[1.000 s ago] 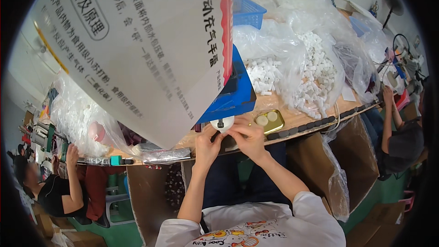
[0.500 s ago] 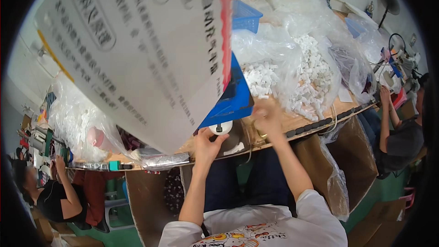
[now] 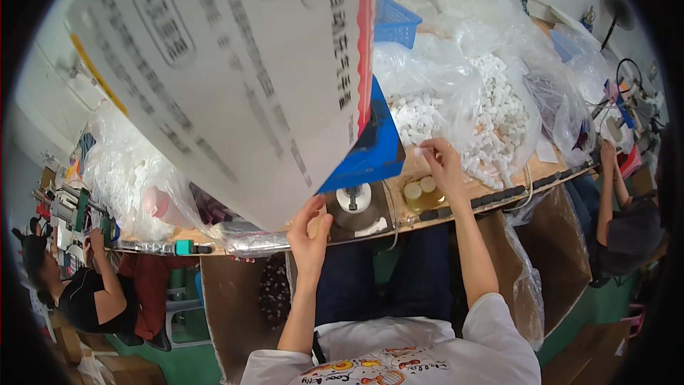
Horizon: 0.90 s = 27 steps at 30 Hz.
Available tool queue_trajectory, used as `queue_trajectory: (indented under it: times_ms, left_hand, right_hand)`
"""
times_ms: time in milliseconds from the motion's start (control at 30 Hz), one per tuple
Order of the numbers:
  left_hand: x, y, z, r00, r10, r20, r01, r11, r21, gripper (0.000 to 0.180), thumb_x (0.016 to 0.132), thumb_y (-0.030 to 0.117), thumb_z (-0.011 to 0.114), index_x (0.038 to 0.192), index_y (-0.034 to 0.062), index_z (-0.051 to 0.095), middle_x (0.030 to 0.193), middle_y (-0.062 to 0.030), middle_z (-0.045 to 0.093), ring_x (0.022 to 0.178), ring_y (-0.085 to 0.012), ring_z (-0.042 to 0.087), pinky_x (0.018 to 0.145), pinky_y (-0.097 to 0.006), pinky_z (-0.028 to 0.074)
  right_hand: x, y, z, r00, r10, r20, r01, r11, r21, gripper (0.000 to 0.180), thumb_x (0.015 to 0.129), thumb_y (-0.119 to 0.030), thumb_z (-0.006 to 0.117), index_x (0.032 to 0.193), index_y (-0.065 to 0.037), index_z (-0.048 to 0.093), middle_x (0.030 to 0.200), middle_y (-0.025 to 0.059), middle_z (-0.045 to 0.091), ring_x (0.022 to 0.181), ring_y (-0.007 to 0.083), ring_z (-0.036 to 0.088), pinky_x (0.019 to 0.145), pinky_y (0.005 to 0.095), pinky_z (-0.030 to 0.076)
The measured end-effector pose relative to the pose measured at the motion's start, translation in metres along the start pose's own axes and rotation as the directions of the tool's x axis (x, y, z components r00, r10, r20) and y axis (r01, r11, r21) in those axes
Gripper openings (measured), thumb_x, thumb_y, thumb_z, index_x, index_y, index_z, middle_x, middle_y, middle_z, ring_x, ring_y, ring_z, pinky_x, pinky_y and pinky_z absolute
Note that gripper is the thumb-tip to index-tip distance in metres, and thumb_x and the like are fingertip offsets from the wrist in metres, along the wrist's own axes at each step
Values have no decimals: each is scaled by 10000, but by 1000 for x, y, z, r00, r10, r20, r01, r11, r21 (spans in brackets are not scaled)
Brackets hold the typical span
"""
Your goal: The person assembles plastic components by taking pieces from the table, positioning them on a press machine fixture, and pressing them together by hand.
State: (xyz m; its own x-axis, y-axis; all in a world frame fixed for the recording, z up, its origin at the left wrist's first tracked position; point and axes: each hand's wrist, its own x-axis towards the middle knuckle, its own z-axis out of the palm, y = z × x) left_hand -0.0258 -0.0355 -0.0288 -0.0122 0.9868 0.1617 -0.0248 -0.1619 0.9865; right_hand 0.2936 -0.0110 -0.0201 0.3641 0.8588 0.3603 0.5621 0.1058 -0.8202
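Note:
My left hand [image 3: 308, 237] is held beside the blue bench machine [image 3: 370, 160], thumb and fingers apart with nothing visible between them. Under the machine's dark plunger sits a white round base [image 3: 354, 198] on a dark plate [image 3: 342, 225]. A small white strip [image 3: 372, 227] lies on that plate's front part. Over to the right, my right hand [image 3: 447, 169] pinches what looks like a small white piece [image 3: 425, 154], its shape mostly hidden by the fingertips. Just below that hand stands a shallow yellowish container [image 3: 427, 202] with round pale pieces in it.
A large printed card [image 3: 235, 100] hangs close in front, hiding much of the left. Piles of white plastic parts [image 3: 495, 110] lie in clear bags beyond my right hand. A blue basket [image 3: 396, 23] stands behind. Cardboard boxes [image 3: 552, 242] are below the edge; people sit at both sides.
My left hand has moved off the white round base, to the left, and opened. My right hand has risen away from the yellowish container toward the white parts, fingers pinched.

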Motion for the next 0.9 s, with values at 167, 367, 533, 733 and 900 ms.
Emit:
queue_trajectory:
  times_ms: [167,367,533,733,900]
  left_hand:
    - [16,4,32,906,376,196,-423,772,475,306,712,87,833,1006,46,756,979,-151,699,1033,-342,607,879,-457,483]
    - [15,-4,44,877,450,167,-463,702,540,258,668,98,864,897,35,762,925,-139,670,925,-350,583,811,-441,462]
    - [13,-4,45,910,392,134,-401,753,521,260,667,75,855,910,38,768,981,-146,678,966,-354,593,849,-454,463]
    - [15,17,48,933,359,17,-347,888,303,281,736,101,846,989,16,759,1004,-173,718,912,-357,660,822,-403,499]
    - [-1,48,17,938,261,227,-339,818,464,245,750,9,792,986,-29,742,936,-83,696,906,-174,636,831,-317,492]
  right_hand:
    - [-22,-29,17,986,1,170,-69,917,392,144,869,32,660,1000,-14,699,946,42,669,867,134,635,766,265,505]
    - [-40,-43,37,910,-15,413,-161,908,388,137,826,47,691,946,-6,729,959,61,689,897,156,654,775,304,525]
    - [-42,-63,47,904,-95,416,11,980,200,132,830,-54,704,955,-10,704,826,143,697,754,246,664,697,342,499]
    - [-36,-71,44,871,-226,437,204,974,97,130,817,-31,653,939,-20,698,832,159,706,812,332,683,721,401,517]
    - [-44,-86,42,887,-231,399,269,962,-41,128,805,-56,633,907,-15,697,846,166,707,899,347,684,782,453,519]
